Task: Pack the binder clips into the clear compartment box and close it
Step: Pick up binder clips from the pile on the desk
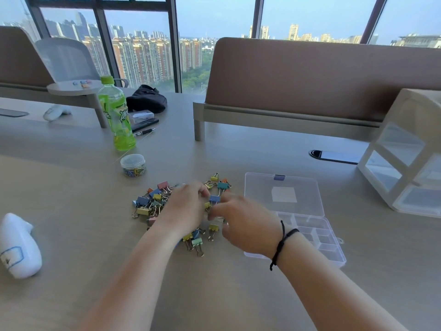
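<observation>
Binder clips (152,201), in mixed colours, lie in a loose heap on a pale wood-grain desk (71,192), just left of the clear compartment box (317,237). The box lies open, its lid (284,194) folded back flat on the far side; its compartments, where visible, hold nothing. Left hand (186,206) rests palm-down on the heap with fingers curled; whether it grips a clip cannot be told. Right hand (243,223), blurred, reaches into the heap's right edge with fingers bent; any hold is likewise unclear. A black cord (281,244) circles the right wrist, which overlaps the box's near-left corner. Beyond the heap stand a small round tub of paper clips (133,164) and a green bottle (115,115). A white drawer unit (405,151) stands at right, a white object (19,247) at left. Brown partitions (322,77) and windows onto city towers close the background.
</observation>
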The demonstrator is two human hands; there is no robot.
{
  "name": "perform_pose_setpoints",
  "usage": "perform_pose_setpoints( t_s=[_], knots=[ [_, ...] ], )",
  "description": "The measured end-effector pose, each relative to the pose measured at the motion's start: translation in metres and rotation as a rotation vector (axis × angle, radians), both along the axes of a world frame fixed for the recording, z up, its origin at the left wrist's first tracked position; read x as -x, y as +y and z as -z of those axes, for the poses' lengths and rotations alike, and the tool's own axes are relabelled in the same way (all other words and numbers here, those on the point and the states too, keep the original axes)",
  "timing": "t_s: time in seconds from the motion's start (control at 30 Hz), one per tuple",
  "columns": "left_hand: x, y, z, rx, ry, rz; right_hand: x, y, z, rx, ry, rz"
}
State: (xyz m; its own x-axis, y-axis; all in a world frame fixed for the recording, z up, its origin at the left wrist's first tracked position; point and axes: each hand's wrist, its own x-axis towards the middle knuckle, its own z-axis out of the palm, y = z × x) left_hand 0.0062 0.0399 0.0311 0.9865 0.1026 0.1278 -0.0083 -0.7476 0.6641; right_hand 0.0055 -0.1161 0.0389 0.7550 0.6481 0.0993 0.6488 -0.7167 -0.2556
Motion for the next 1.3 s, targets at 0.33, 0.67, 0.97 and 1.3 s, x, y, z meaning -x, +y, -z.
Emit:
perform_pose_setpoints(
  t_s=[0.33, 0.67, 0.97, 1.3],
  knots=[
    [0.003, 0.003, 0.004, -0.308, 0.072, 0.180, 0.008, 0.008, 0.002, 0.210, -0.163, -0.157],
    [0.003, 0.007, 0.008, -0.216, -0.003, 0.183, 0.009, -0.012, -0.002, 0.019, -0.055, -0.035],
    [0.002, 0.004, 0.011, -0.296, 0.050, 0.314, 0.027, -0.087, -0.021, -0.485, 0.031, 0.227],
    [0.006, -0.011, 0.009, -0.363, 0.050, 0.211, 0.028, -0.157, -0.009, -0.644, 0.193, 0.487]
  ],
)
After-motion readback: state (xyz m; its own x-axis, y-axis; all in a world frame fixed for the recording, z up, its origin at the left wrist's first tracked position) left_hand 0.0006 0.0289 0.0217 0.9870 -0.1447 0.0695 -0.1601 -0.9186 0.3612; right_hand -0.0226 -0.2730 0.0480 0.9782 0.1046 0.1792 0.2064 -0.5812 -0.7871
